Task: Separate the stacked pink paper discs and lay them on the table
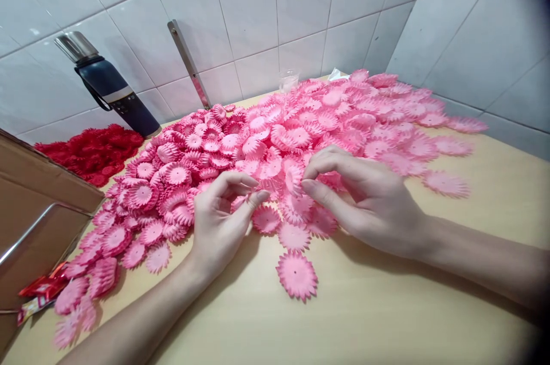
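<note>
My right hand [369,199] is closed in a pinch at the edge of a pink scalloped flower disc [294,179], which stands tilted at the fingertips. To its left, my left hand [226,213] has thumb and forefinger drawn close together; whatever is between them is too small to make out against the pink behind. Below and between the hands, a single pink disc [297,275] with a small centre hole lies flat on the table, and another disc [294,235] lies just above it. A large heap of pink discs [326,118] spreads behind both hands.
Darker pink stacked discs [140,194] cover the left side, with a red pile [92,150] beyond. A dark blue flask [116,90], a metal strip [189,64] and a clear cup [289,80] stand near the tiled wall. A cardboard box [38,199] and red wrapper [45,287] are at left.
</note>
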### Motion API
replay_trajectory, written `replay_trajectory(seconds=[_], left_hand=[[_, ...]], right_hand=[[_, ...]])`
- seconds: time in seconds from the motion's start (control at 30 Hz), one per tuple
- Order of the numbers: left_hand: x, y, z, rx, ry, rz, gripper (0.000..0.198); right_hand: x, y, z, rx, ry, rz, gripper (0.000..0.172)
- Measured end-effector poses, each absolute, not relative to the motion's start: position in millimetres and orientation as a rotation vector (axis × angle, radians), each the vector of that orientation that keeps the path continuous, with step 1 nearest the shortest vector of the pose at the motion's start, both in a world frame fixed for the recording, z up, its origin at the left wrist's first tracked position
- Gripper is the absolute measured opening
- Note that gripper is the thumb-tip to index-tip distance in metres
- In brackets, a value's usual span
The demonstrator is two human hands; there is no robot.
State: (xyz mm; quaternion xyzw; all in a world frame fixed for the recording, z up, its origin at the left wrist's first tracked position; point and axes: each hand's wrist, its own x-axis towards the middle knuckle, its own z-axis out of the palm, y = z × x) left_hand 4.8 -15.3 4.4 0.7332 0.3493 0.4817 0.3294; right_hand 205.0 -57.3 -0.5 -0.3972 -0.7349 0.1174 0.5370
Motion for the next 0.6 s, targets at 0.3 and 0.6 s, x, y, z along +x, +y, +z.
replay_trajectory(seconds=[0.3,0.6], left_hand=[[3.0,-19.7,8.7,2.486,0.793,1.193,0.013],[1.6,-16.0,5.8,2.504,0.603,1.115,0.013]], right_hand=[[203.6,-57.0,-2.5,-0.836,-1.928,0.159,0.008],[203.2,-60.6,-1.7,-0.757,-2.066,0.108,0.010]])
